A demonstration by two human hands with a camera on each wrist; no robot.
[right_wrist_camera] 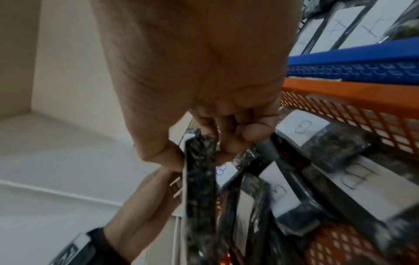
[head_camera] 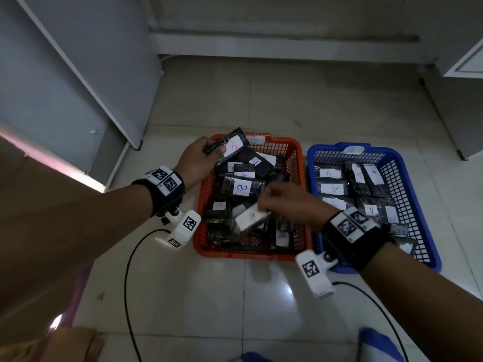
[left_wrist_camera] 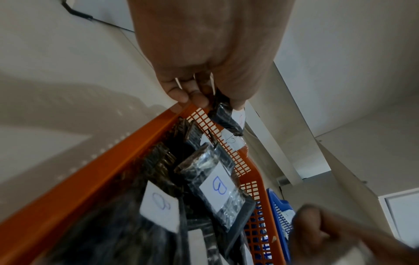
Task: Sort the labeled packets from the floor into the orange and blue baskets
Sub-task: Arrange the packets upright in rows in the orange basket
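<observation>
The orange basket (head_camera: pixel 200 205) holds several black packets with white B labels. The blue basket (head_camera: pixel 423 202) to its right holds packets labelled A. My left hand (head_camera: pixel 206 152) pinches a black packet with a B label (head_camera: pixel 234 145) above the orange basket's far left corner; the same B packet (left_wrist_camera: pixel 223 114) hangs from its fingers in the left wrist view. My right hand (head_camera: pixel 271 202) grips another black packet with a white label (head_camera: pixel 252 218) over the middle of the orange basket. In the right wrist view that packet (right_wrist_camera: pixel 199 179) is edge-on.
Pale tiled floor (head_camera: pixel 235 304) lies in front of the baskets. Grey cabinet panels (head_camera: pixel 78 74) stand on the left, a white cabinet (head_camera: pixel 465 61) at the right. Black cables (head_camera: pixel 128 283) trail from both wrists. Brown cardboard (head_camera: pixel 70 343) lies at the bottom left.
</observation>
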